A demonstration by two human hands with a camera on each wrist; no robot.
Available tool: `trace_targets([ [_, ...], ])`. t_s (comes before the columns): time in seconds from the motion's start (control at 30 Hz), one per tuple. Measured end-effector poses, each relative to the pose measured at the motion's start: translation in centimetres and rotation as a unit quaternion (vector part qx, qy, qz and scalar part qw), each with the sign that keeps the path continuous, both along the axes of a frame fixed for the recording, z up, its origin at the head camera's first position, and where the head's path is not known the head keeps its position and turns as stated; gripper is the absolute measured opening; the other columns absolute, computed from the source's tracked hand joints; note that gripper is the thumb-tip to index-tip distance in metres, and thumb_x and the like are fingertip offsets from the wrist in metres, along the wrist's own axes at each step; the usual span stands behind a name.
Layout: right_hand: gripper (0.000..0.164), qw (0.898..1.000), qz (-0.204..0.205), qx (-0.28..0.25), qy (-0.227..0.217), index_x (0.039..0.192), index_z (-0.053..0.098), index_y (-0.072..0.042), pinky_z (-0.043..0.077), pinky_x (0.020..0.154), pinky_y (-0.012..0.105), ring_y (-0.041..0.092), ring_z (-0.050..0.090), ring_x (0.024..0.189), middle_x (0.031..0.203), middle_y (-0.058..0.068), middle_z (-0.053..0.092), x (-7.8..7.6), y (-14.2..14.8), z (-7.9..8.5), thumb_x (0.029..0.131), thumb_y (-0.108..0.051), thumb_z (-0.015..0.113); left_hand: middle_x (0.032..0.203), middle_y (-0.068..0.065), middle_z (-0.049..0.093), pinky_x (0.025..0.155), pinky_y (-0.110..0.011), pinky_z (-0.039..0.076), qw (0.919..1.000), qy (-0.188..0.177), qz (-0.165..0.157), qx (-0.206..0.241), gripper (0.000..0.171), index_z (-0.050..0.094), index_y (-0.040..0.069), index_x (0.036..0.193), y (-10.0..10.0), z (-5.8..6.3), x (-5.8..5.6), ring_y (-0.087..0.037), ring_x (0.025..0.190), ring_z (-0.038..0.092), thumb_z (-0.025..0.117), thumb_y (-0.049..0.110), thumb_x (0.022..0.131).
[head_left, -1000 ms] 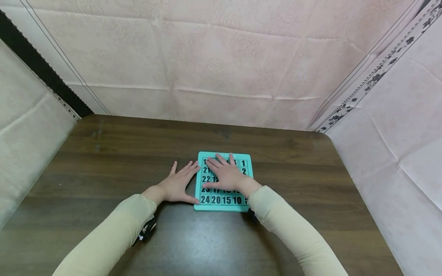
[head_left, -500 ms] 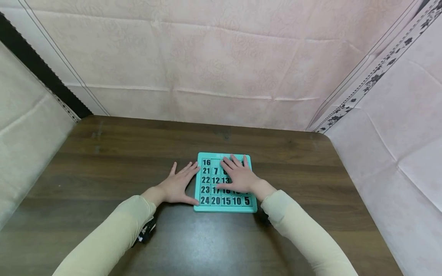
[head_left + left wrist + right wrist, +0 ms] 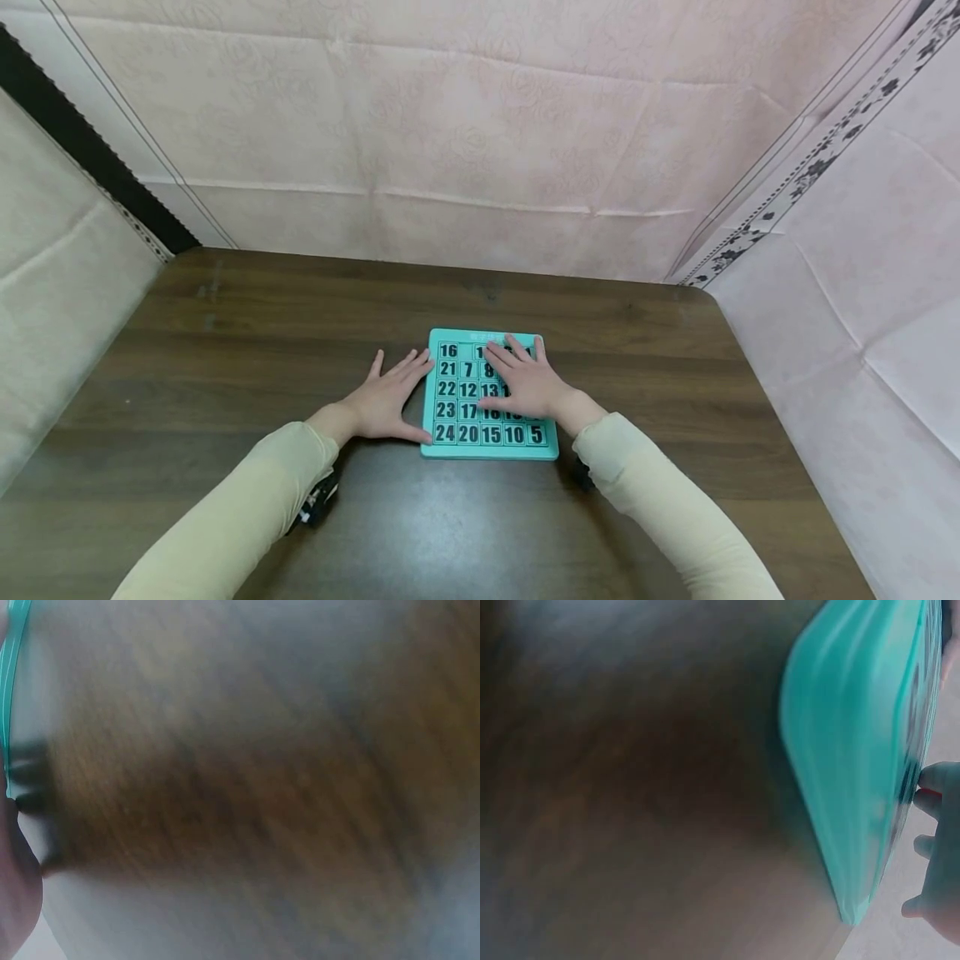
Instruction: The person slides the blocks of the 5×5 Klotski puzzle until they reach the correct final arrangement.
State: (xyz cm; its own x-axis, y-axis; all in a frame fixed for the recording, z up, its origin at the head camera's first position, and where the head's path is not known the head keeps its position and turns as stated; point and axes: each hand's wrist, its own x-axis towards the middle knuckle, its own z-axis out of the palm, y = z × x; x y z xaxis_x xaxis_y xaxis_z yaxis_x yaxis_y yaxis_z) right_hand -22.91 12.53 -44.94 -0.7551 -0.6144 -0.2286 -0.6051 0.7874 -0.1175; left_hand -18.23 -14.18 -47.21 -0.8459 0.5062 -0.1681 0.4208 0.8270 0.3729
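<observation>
A turquoise number slide puzzle (image 3: 468,390) lies flat on the table, its black-numbered tiles set in rows. My left hand (image 3: 384,408) is beside it, fingers spread, with fingertips at the left edge and the thumb at the lower left corner. Over the upper right tiles, my right hand (image 3: 531,390) is spread with fairly straight fingers, covering several numbers. A bare slot shows just right of tile 16 in the top row. The right wrist view shows the puzzle's thick side (image 3: 847,750) and fingertips (image 3: 924,846) at its face.
The brown wood-grain table (image 3: 262,333) stretches around the puzzle on all sides. Pale patterned cloth (image 3: 480,150) hangs behind its far edge and along both sides. A dark wrist device (image 3: 318,498) sits under the left sleeve.
The right hand has slid rightward across the puzzle, uncovering the left columns and the lower right tile 5. The left hand has stayed at the left edge.
</observation>
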Motion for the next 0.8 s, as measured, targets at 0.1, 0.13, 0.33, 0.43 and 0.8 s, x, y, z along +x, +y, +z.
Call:
trace_targets([
  [0.1, 0.090, 1.000, -0.001, 0.005, 0.000, 0.151, 0.014, -0.019, -0.004, 0.112, 0.062, 0.025, 0.001, 0.147, 0.158, -0.003, 0.013, 0.0, -0.5, 0.1, 0.084, -0.072, 0.040, 0.159, -0.002, 0.004, 0.111, -0.062, -0.007, 1.0000, -0.001, 0.000, -0.003, 0.115, 0.013, 0.015, 0.152, 0.0, 0.0, 0.0, -0.023, 0.147, 0.005, 0.056, 0.080, 0.067],
  [0.13, 0.090, 1.000, -0.001, 0.006, 0.001, 0.151, 0.014, -0.019, -0.003, 0.112, 0.062, 0.025, 0.001, 0.147, 0.158, -0.003, 0.013, 0.0, -0.7, 0.1, 0.084, -0.072, 0.040, 0.159, -0.001, 0.004, 0.111, -0.062, -0.007, 1.0000, -0.001, 0.001, -0.004, 0.115, 0.013, 0.016, 0.152, 0.0, 0.0, 0.0, -0.023, 0.147, 0.005, 0.056, 0.080, 0.067],
  [0.33, 0.090, 1.000, 0.002, 0.016, -0.003, 0.152, 0.013, -0.021, -0.003, 0.112, 0.061, 0.023, 0.000, 0.147, 0.159, -0.005, 0.011, 0.0, -1.8, 0.2, 0.083, -0.073, 0.039, 0.159, -0.001, 0.004, 0.111, -0.062, -0.007, 1.0000, -0.005, 0.001, -0.007, 0.115, 0.012, 0.016, 0.152, 0.1, 0.1, -0.1, -0.023, 0.147, 0.004, 0.055, 0.080, 0.067],
  [0.43, 0.090, 1.000, 0.005, 0.021, -0.002, 0.152, 0.013, -0.021, -0.002, 0.112, 0.061, 0.023, 0.000, 0.147, 0.159, -0.006, 0.011, -0.1, -2.1, 0.2, 0.083, -0.074, 0.038, 0.159, -0.002, 0.005, 0.111, -0.063, -0.006, 1.0000, -0.003, -0.001, -0.002, 0.114, 0.014, 0.015, 0.152, 0.1, 0.1, -0.1, -0.024, 0.147, 0.005, 0.055, 0.080, 0.068],
  [0.8, 0.088, 1.000, -0.013, -0.027, -0.005, 0.151, 0.015, -0.016, -0.005, 0.111, 0.062, 0.029, 0.003, 0.147, 0.158, 0.005, 0.015, -0.2, -0.2, 1.3, 0.086, -0.067, 0.043, 0.159, -0.003, 0.006, 0.110, -0.063, -0.007, 1.0000, 0.004, -0.003, 0.006, 0.115, 0.014, 0.014, 0.152, 0.0, -0.2, 0.0, -0.025, 0.147, 0.006, 0.056, 0.080, 0.067],
])
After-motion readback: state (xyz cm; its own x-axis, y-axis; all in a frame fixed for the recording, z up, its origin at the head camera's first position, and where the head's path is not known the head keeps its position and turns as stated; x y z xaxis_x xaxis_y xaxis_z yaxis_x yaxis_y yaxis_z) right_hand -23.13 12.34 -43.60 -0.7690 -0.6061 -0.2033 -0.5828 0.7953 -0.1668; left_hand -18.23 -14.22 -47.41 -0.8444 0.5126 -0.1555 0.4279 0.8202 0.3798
